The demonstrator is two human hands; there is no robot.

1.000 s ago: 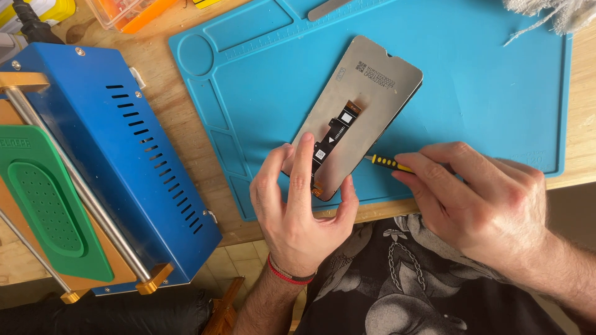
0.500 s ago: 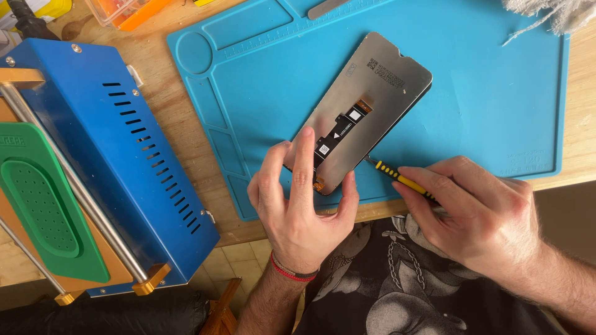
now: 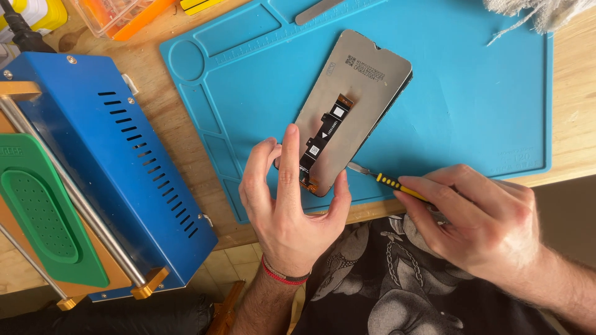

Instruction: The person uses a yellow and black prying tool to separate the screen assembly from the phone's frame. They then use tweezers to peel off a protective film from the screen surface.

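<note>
A phone screen panel [image 3: 360, 105] lies back side up on the blue work mat [image 3: 472, 93], with a black flex cable down its middle. My left hand [image 3: 288, 205] steadies the panel's near end, fingers spread along its edges. My right hand [image 3: 478, 220] grips a small yellow-and-black pry tool [image 3: 388, 181], whose flat metal tip touches the panel's right edge near the bottom.
A blue metal machine [image 3: 118, 155] with a green pad [image 3: 37, 211] stands at the left on the wooden bench. A metal spudger [image 3: 316, 11] and a clear box of orange parts [image 3: 118, 15] lie at the back. White cloth [image 3: 540, 12] sits at the far right.
The panel has turned and shifted a little up and right on the mat. My right hand has drawn back to the right, so the tool's tip now shows at the panel's edge.
</note>
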